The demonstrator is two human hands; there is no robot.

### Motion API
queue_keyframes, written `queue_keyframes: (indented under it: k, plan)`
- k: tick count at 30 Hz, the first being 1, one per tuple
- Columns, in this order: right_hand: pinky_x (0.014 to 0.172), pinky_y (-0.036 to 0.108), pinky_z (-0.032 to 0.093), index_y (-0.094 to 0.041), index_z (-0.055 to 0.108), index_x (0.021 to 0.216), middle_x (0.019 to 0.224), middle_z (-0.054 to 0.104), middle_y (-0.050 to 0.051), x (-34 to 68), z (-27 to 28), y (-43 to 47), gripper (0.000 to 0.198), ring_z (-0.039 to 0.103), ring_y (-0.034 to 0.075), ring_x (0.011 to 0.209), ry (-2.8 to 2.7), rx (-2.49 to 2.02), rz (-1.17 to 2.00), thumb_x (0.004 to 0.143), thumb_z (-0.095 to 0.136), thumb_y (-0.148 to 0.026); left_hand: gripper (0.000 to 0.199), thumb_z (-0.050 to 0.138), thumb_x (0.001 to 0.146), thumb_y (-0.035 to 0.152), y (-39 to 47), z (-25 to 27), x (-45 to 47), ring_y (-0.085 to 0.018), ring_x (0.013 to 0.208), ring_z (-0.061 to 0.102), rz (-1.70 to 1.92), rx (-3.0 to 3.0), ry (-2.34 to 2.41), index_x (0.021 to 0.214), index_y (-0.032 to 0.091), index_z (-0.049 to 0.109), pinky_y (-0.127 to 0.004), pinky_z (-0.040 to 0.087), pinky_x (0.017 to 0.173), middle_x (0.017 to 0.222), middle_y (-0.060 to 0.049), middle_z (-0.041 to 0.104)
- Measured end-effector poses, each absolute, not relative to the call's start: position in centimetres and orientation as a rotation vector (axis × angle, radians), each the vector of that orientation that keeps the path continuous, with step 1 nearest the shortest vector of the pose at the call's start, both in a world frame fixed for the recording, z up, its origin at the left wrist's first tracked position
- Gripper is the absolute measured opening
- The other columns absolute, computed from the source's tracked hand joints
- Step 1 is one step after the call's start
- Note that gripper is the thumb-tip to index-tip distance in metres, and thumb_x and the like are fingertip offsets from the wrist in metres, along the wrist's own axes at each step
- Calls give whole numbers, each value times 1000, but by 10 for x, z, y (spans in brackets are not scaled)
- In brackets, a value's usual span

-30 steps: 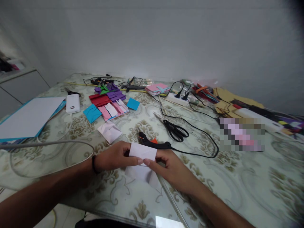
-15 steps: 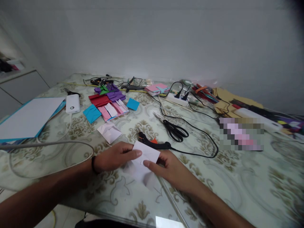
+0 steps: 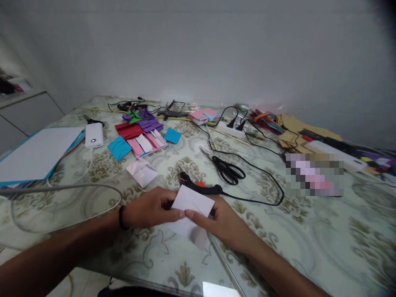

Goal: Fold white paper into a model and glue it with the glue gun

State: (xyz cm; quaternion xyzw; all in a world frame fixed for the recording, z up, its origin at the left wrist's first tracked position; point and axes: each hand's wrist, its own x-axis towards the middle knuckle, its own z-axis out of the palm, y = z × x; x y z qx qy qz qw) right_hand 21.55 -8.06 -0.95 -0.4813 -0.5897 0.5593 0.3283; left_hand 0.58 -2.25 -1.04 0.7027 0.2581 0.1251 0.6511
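A pale pinkish-white piece of paper point(image 3: 193, 201) with a fold across it is held between both hands above the table's near side. My left hand point(image 3: 154, 208) grips its left edge, thumb on top. From the other side my right hand point(image 3: 221, 218) pinches it, and the two thumb tips meet at the middle. The fingers underneath are mostly hidden. Just beyond the paper lies a black hot glue gun point(image 3: 202, 188) with a cord, beside a small orange scrap point(image 3: 200, 184). A folded white paper point(image 3: 142, 172) rests to the left.
Black-handled scissors point(image 3: 229, 168) lie right of centre. Folded coloured papers point(image 3: 145, 140) and a blue square point(image 3: 172, 135) sit farther back. A white power bank point(image 3: 94, 135) and stacked sheets point(image 3: 40, 152) are at left. A power strip point(image 3: 230, 130) with cords stands near the wall.
The paper has turned slightly and shifted a little right. My left thumb has slid down and right along it to meet the right thumb.
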Motion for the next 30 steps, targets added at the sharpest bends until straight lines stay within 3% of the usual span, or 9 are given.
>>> queue_keyframes:
  k: [8,30]
  plan:
    - [60,23,39,-13,67,89,73,57,0,215,-10,-82,25,46,12,66,-1515,-1180,1485,86,66,-38,32,55,95,37,-22,-10,5,-11,65,47,262,1697,595,92,8,67,-20,36,58,75,-1,57]
    - [53,22,32,-15,57,75,69,48,-2,219,-10,-80,40,43,11,63,-1679,-1266,1366,93,59,-51,31,58,92,36,-20,-3,1,-12,66,52,228,1722,584,92,7,71,-19,41,58,76,-4,65]
